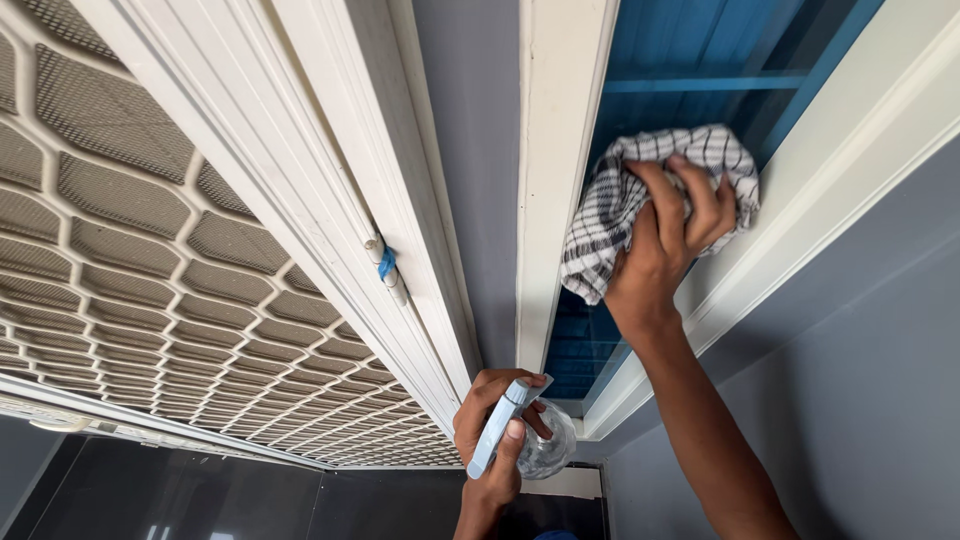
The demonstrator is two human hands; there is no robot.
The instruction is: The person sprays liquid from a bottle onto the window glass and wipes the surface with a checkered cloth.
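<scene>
**Cloth on the glass, spray bottle held low**

The right hand (672, 235) is raised overhead with its fingers closed on a bunched checked cloth (620, 205), pressing it against the glass pane (700, 50) that sits between two white frame bars. The cloth lies near the right-hand bar (850, 130), with a loose corner hanging down and to the left of the wrist. It looks soft and light – it will crumple to whatever shape the fingers give it, and a grip gathered in the middle, as here, keeps a broad pad against the glass. Bunched up, it has no firm long axis; the mass runs roughly from upper right to the drooping lower-left corner.

The left hand (495, 425) is lower, near the bottom of the view, fingers wrapped around a spray bottle (520, 435). The pale blue trigger head is stiff plastic, the clear body below it looks smooth and possibly slick when wet – the neck under the head is the surest place to hold it, which is where the hand sits. The head's long axis slants from lower left to upper right, its nozzle end aimed up towards the frame bar (550, 150) beside the glass.

To the left, a white mesh screen door (150, 230) fills the view, well apart from both hands.
</scene>
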